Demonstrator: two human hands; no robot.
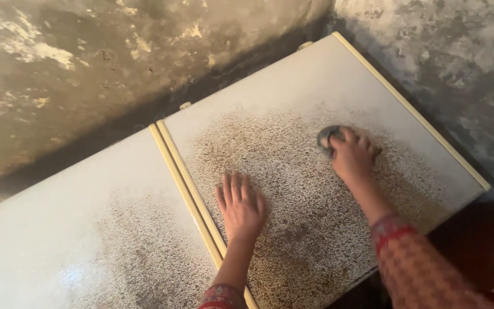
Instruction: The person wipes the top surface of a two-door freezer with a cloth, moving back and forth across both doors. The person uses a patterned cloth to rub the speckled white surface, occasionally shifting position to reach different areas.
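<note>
We see 2 white lid panels, both w/ brown rust-like speckling. Our left hand [240, 207] lies flat on the right panel [293, 114], fingers spread, gripping nothing. Our right hand [351, 154] presses a grey scrub pad [325, 138] onto the same panel, fingers curled over it. Left panel [58, 229] sits beside, stained wall [87, 57] behind.

We see a white panel surface [293, 97], rust-speckled, split by a cream strip [187, 189] running from 11 to 5 o'clock. On it: left hand [240, 207] flat at 6 o'clock, right hand [351, 153] pressing a grey scrub pad [325, 138] at 3 o'clock.
</note>
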